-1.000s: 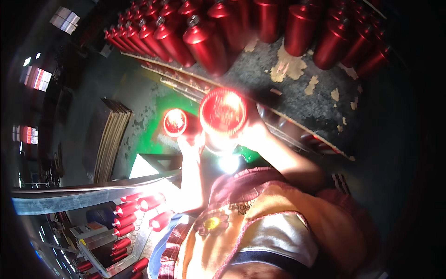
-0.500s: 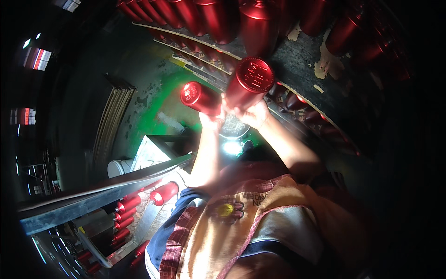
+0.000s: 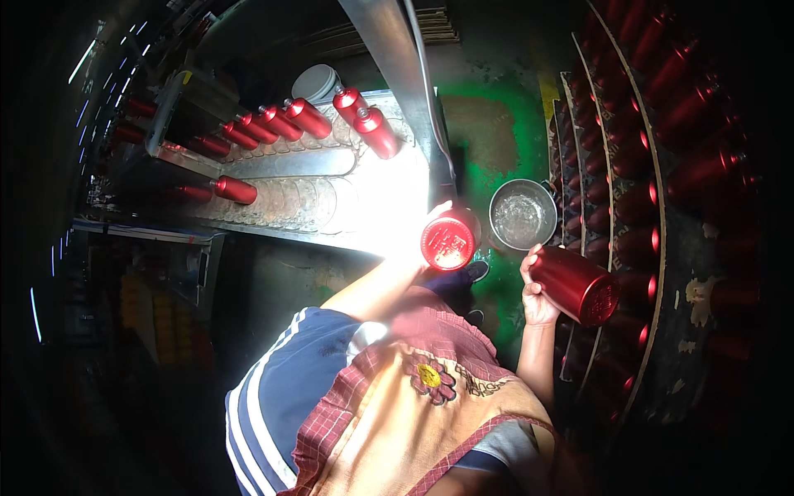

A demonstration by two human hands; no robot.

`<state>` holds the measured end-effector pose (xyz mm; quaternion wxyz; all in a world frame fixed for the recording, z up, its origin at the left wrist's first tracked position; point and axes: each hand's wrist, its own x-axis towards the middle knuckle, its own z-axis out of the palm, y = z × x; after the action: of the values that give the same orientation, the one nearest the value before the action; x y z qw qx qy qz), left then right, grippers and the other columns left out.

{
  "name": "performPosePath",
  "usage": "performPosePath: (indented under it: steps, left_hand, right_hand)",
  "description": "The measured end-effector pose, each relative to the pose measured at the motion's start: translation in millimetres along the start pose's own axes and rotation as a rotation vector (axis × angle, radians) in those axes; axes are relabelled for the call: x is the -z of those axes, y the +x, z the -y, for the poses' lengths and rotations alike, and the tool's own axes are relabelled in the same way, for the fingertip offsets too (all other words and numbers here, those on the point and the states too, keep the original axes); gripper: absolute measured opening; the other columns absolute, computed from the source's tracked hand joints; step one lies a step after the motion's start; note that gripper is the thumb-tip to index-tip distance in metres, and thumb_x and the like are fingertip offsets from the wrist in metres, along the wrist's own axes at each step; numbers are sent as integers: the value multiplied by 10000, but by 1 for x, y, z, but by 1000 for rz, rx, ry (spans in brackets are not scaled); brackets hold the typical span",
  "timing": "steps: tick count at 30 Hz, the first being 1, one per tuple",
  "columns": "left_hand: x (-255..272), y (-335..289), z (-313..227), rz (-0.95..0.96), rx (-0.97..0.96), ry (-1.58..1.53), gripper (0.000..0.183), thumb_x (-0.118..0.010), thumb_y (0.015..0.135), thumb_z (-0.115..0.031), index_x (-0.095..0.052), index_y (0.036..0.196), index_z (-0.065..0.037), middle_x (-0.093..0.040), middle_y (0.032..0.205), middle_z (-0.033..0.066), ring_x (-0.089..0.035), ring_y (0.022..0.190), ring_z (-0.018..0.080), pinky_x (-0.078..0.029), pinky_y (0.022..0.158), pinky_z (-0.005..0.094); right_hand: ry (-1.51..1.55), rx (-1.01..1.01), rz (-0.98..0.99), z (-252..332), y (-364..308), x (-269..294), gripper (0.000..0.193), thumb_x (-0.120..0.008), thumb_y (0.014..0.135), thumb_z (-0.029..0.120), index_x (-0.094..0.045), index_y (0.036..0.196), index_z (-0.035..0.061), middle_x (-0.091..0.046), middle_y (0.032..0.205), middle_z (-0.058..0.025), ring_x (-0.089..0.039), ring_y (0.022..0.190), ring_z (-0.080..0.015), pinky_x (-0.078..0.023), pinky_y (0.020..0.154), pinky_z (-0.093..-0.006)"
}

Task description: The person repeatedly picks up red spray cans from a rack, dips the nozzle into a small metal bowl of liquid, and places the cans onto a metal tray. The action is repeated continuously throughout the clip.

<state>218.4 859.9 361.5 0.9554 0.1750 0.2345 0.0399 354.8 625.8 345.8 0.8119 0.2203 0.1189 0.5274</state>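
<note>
My left hand (image 3: 420, 253) is closed round a shiny red metal bottle (image 3: 449, 241), whose embossed round base faces me. Strong light washes out part of that hand. Off to the right, my right hand (image 3: 538, 296) grips another red bottle (image 3: 576, 283) by its narrower end, its base tilted toward the lower right. The necks of both bottles are hidden. Beyond the left hand runs a brightly lit conveyor (image 3: 310, 204) with overlapping plates. Several red bottles (image 3: 376, 132) stand along it, silvery tips at their tops.
Racks with wooden shelf edges (image 3: 614, 174) hold many red bottles at the right. A round metal bucket (image 3: 523, 215) sits on the green-stained floor between my hands. A metal post (image 3: 385, 50) rises beside the conveyor, and a white tub (image 3: 316, 83) stands behind it.
My view has swung left from the rack toward the conveyor. The two bottles, held close together before, are now apart, the left one near the conveyor's end. Both hands keep their grip.
</note>
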Motion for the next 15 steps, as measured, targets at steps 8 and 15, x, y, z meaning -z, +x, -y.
performPosePath:
  steps: [8, 15]
  left_hand:
    - [118, -198, -68, -591, -393, -40, 344, -578, 965, -341, -644, 1107, -35, -691, 1020, 85, -667, 914, 216, -565, 810, 380]
    - [201, -269, -222, -1185, -1200, 1089, 291, -823, 775, -133, -731, 1044, -68, -639, 1074, 74, -605, 1020, 204, -490, 899, 323]
  right_hand:
    - [-614, 207, -390, -82, 26, 43, 536, -504, 940, 449, -566, 1293, 51, -579, 1314, -150, -525, 1234, -321, -495, 992, -517]
    - [-1431, 252, -170, -221, 164, 43, 516, -656, 907, 216, -467, 1370, 92, -520, 1257, -64, -545, 1166, -215, -444, 1039, -380]
